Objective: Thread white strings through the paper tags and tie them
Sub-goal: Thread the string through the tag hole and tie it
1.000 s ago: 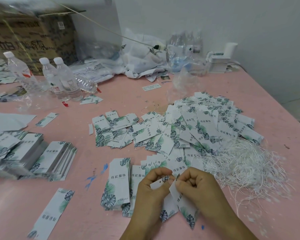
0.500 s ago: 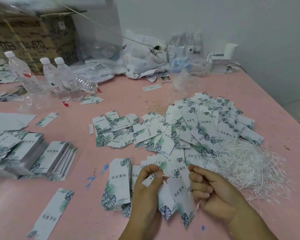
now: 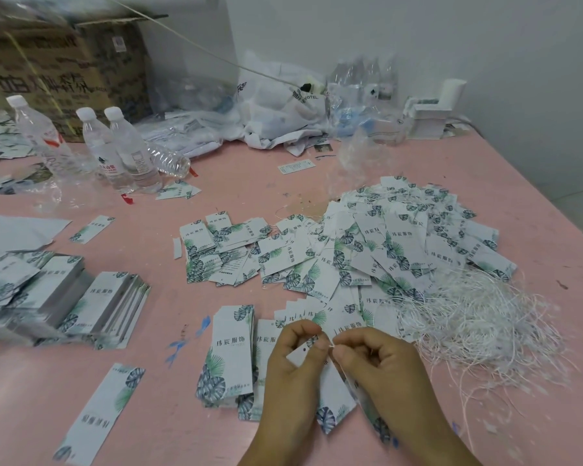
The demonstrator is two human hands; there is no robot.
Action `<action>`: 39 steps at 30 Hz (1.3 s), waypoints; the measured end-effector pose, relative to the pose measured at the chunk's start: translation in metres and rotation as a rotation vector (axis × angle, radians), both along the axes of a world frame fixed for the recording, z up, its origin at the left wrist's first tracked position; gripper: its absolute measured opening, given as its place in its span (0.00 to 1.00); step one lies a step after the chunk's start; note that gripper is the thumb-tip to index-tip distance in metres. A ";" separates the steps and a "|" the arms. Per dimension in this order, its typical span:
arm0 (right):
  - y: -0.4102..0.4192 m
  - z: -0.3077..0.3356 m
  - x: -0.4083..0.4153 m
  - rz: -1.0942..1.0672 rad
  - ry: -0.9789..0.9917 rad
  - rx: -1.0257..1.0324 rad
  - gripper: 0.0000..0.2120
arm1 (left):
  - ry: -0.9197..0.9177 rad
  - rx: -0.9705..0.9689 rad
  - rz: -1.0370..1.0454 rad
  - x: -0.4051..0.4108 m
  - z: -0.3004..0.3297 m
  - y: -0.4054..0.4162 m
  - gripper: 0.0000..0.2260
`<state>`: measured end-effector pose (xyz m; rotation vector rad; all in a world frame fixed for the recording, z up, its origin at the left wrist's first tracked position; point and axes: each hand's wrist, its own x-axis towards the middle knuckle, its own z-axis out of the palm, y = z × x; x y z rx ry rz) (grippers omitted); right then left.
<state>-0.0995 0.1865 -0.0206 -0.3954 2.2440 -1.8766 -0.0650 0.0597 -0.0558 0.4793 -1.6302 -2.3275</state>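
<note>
Since the frame half a second back, both hands have drawn together again, fingertips almost meeting. Left hand (image 3: 292, 361) pinches the top of a tag (image 3: 330, 395) between thumb and forefinger, its punched hole showing just beside the thumb. Right hand (image 3: 377, 361) has its fingers curled in, thumb and forefinger nipping a white string (image 3: 332, 345) end right at the tag's top edge; whether the string has passed through the hole cannot be told. The tag hangs down between the wrists, leaf print at its low end. Just left lies a small stack (image 3: 231, 351) of tags on the pink table (image 3: 155, 415). Right of the hands sprawls a tangle of strings (image 3: 478, 317), and beyond it a big heap (image 3: 401, 243) of loose tags. Far left stand three bottles (image 3: 115, 149).
</note>
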 end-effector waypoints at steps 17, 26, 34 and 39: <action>-0.001 -0.011 0.004 -0.040 0.167 0.111 0.06 | -0.017 -0.077 -0.012 0.005 0.007 0.005 0.16; -0.008 -0.012 0.009 -0.079 0.260 0.197 0.06 | -0.034 -0.023 -0.062 0.004 0.007 0.007 0.21; -0.005 -0.010 0.004 -0.128 0.189 0.119 0.07 | -0.029 0.198 -0.149 0.004 0.013 0.005 0.12; -0.001 -0.008 0.001 -0.085 0.110 0.039 0.07 | 0.046 0.265 -0.202 0.002 0.012 0.004 0.12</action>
